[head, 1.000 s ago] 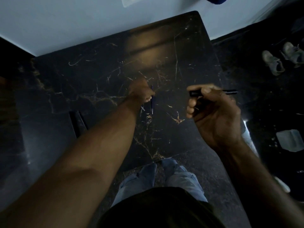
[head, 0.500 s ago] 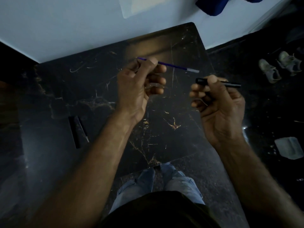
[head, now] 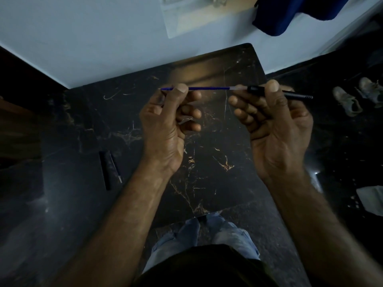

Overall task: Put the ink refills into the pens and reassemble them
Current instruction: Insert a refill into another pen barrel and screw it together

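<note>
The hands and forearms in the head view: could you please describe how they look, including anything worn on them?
Both hands, the left hand and the right hand, are bare, with no gloves, rings, watch or bracelets visible. Both forearms are uncovered up to the frame edge, so no sleeves show. The thumbnails are short. Dim lighting hides finer marks.

The thin blue ink refill (head: 209, 88) was hidden where it passed behind the left thumb, its clear end blurred against the black plastic pen barrel (head: 290, 95), itself partly covered by the right hand (head: 275, 129).
</note>
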Available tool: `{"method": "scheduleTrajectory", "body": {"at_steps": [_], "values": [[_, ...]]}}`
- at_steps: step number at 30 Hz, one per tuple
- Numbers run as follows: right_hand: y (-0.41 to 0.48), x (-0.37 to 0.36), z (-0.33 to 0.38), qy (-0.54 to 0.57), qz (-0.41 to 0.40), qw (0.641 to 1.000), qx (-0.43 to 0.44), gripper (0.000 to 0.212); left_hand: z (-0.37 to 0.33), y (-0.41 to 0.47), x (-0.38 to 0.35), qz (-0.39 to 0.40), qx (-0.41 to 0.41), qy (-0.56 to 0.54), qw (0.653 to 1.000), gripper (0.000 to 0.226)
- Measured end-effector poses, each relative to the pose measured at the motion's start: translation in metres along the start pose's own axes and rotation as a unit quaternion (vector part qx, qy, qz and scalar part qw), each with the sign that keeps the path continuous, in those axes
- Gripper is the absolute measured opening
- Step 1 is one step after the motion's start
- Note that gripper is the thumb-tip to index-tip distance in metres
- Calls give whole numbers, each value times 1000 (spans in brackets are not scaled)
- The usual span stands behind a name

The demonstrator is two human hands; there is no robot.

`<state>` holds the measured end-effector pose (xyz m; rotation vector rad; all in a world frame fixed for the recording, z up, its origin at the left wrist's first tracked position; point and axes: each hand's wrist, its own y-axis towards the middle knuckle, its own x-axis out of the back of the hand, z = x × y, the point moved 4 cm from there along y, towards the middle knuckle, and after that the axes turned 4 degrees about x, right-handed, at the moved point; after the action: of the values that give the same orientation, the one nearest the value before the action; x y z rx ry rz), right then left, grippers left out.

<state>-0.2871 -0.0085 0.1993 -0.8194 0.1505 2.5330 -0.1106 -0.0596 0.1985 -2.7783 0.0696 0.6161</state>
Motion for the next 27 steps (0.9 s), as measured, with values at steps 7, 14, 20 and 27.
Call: {"method": "scheduleTrajectory", "body": {"at_steps": [7,14,20,27], "values": [[0,-3,-6,-39,33,998,26,10,-2,-3,2,46,-43,61,996,11],[1,-9,-16,-120,92,987,53,11,-8,0,-7,165,-69,209,962,12],[11,-21,-23,-92,138,986,34,14,-33,21,-3,223,-108,305,920,6],[14,-30,-40,-20,118,992,-27,23,-38,25,9,208,-123,348,906,20]]}}
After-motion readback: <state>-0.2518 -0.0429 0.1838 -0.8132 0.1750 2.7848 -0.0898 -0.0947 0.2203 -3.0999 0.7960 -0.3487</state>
